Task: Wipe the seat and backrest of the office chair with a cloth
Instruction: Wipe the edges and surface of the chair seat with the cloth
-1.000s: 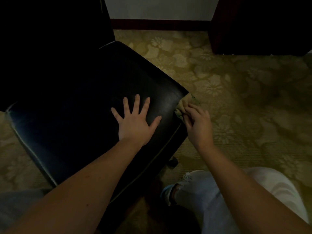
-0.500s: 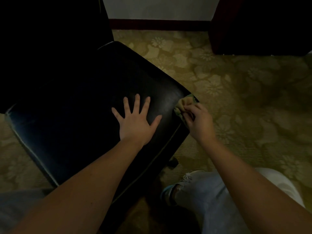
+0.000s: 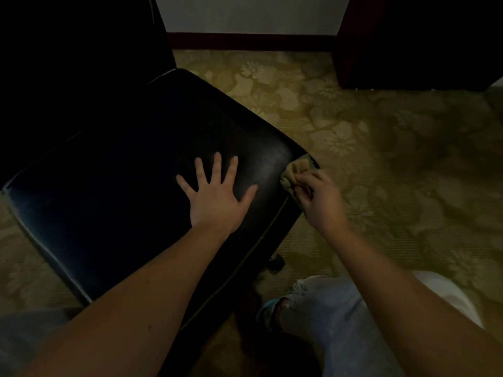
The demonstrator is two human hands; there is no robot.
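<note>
A: Left hand [image 3: 215, 202]?
B: Flat, fingers spread, on the seat [image 3: 136, 172].
A: Right hand [image 3: 318, 202]?
B: Pinches the cloth [image 3: 295, 172] at the seat's right corner, partly hiding it; backrest [image 3: 81, 50] too dark to make out.

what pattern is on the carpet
A floral pattern, olive-gold, on the carpet; clearest in the head view.

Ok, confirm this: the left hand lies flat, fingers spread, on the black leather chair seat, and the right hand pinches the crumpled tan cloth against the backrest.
Wrong place: the head view shows the right hand pinching the crumpled tan cloth against the rightmost corner of the black leather chair seat. The left hand does lie flat on it, fingers spread.
</note>
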